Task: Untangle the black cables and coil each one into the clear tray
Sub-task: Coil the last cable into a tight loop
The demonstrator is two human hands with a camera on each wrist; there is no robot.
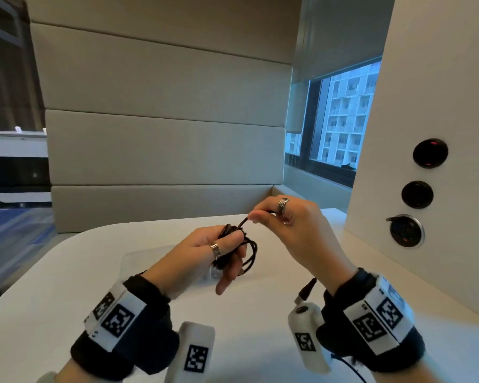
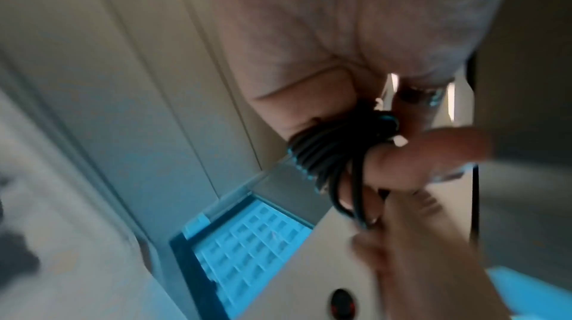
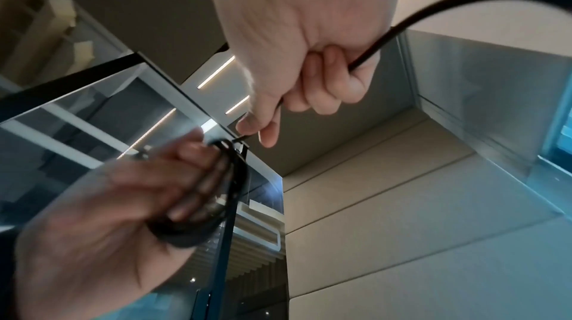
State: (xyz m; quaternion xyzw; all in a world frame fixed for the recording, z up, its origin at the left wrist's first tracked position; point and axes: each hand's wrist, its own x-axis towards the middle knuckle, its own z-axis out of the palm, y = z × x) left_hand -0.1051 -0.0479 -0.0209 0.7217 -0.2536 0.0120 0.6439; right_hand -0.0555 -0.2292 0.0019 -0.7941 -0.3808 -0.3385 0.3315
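- The left hand (image 1: 205,251) holds a black cable coil (image 1: 242,251) above the counter (image 1: 67,272), the loops wound round its fingers, thumb laid over the bundle
- In the left wrist view the coil (image 2: 328,154) sits packed between thumb and fingers, several turns side by side; a looser loop hangs below it
- The right hand (image 1: 291,225) is raised just beside the left, up and to its right; thumb and forefinger pinch the free cable strand (image 1: 242,223) that runs out of the coil, the other fingers curled
- In the right wrist view that strand (image 3: 433,9) passes through the curled right fingers and arcs out past the palm toward the camera
- A cable plug (image 1: 306,291) shows below the right wrist; which cable it ends cannot be told
- The clear tray (image 1: 150,258) lies on the counter directly under the left hand, mostly hidden by it; what lies in it cannot be made out
- Each hand wears a ring (image 1: 283,205), and each wrist a black strap with white blocks printed with square black-and-white marker codes (image 1: 118,320); no readable words
- Beyond the hands rises a padded beige wall (image 1: 163,147); to the right of the right hand a white panel (image 1: 454,78) carries three round black fittings (image 1: 430,153), and past it a window (image 1: 343,117) shows a tower block
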